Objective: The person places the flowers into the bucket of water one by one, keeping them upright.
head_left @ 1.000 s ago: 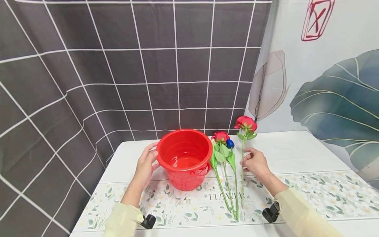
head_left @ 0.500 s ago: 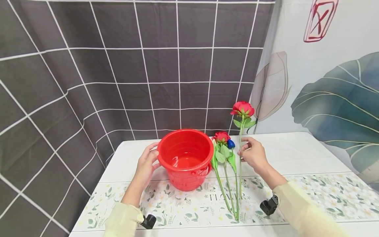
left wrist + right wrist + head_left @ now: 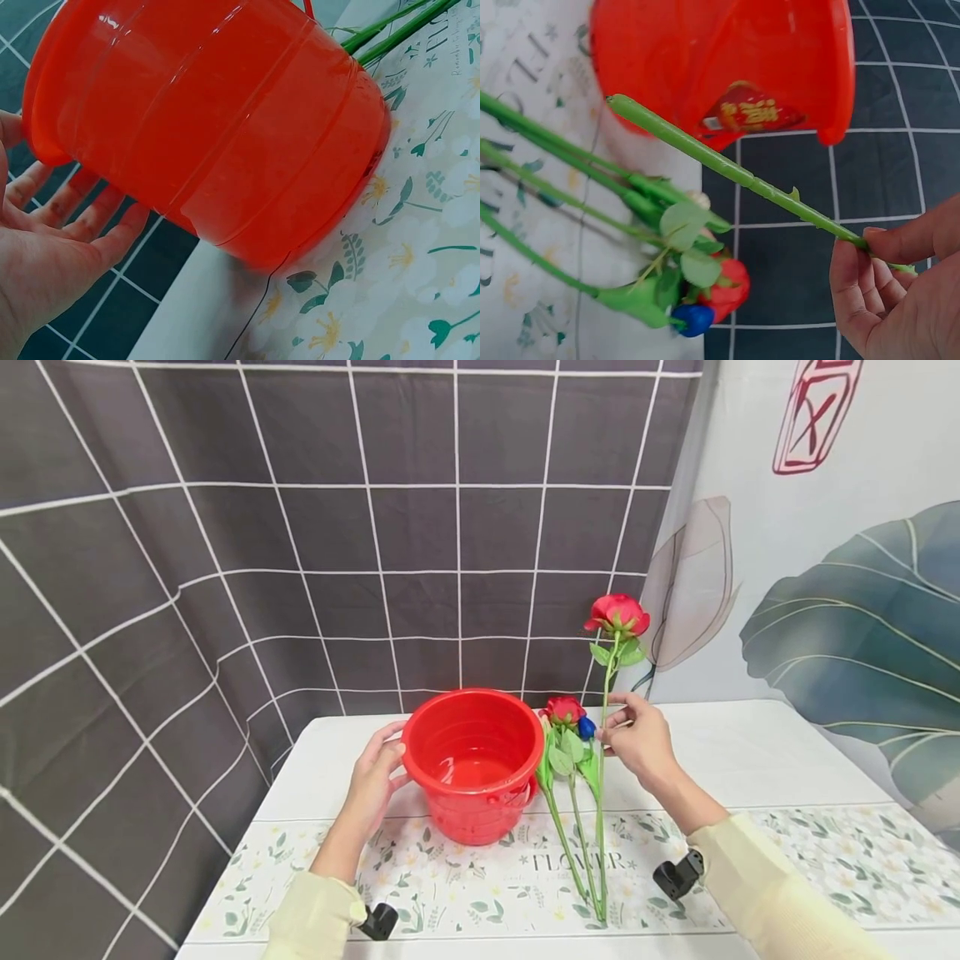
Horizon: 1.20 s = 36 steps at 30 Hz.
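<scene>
Head view: I see the left hand (image 3: pixel 372 777), fingers apart, touching the red bucket (image 3: pixel 480 814); beyond the lying flowers (image 3: pixel 572 746), the held rose (image 3: pixel 617 620) points bloom-up, stem running down, pinched by the right hand (image 3: pixel 641 741).

There are two red blooms (image 3: pixel 617 615), one blue bloom (image 3: pixel 587 728), one pale bloom (image 3: pixel 700 199) (apparently) and one bucket (image 3: pixel 476 814).

A white surface (image 3: pixel 720 752) with a floral-printed band (image 3: pixel 420 881) carries a red bucket (image 3: pixel 474 814), standing upright. Just to the bucket's right lie three flowers, one red (image 3: pixel 564 710), one blue (image 3: pixel 587 728), one pale (image 3: pixel 546 724), their green stems reaching nearer than the bucket, across printed lettering (image 3: pixel 555 862) reading "FLOWER".
</scene>
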Each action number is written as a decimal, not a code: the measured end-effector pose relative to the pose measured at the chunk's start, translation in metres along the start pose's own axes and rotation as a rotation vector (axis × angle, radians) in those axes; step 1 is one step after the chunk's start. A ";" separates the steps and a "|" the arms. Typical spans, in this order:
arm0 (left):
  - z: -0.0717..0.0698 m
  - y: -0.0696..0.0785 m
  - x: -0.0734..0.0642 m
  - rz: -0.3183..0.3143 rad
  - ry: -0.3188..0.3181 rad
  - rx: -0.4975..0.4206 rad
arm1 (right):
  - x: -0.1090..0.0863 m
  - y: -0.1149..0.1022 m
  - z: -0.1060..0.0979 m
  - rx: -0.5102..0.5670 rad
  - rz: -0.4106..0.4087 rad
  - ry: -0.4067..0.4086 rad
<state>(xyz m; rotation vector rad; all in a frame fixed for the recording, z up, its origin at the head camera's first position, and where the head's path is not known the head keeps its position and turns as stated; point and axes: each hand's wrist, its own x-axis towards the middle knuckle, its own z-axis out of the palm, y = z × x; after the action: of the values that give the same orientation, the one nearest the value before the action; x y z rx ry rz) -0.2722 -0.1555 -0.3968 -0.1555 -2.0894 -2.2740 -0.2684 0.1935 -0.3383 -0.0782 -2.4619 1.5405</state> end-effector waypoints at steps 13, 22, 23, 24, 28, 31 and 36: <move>0.000 -0.001 0.000 -0.010 0.015 -0.003 | 0.005 -0.027 0.002 0.184 -0.083 0.070; 0.002 0.001 -0.001 0.001 0.009 0.000 | 0.008 -0.044 0.006 0.268 -0.140 0.117; 0.002 0.001 -0.001 -0.001 0.008 -0.002 | 0.008 -0.046 0.006 0.275 -0.146 0.123; 0.002 0.001 -0.001 0.000 0.007 -0.001 | 0.008 -0.048 0.007 0.282 -0.154 0.128; 0.001 0.001 -0.001 -0.003 0.002 -0.006 | 0.009 -0.055 0.010 0.316 -0.178 0.146; 0.001 0.001 -0.001 -0.001 0.005 -0.014 | 0.010 -0.060 0.012 0.348 -0.196 0.158; 0.002 -0.001 0.000 0.001 0.015 -0.004 | 0.011 -0.068 0.016 0.397 -0.212 0.176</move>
<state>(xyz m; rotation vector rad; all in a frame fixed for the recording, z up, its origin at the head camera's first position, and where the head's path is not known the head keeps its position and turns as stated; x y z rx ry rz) -0.2719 -0.1539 -0.3977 -0.1396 -2.0778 -2.2716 -0.2776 0.1514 -0.2825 0.1079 -1.9237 1.8039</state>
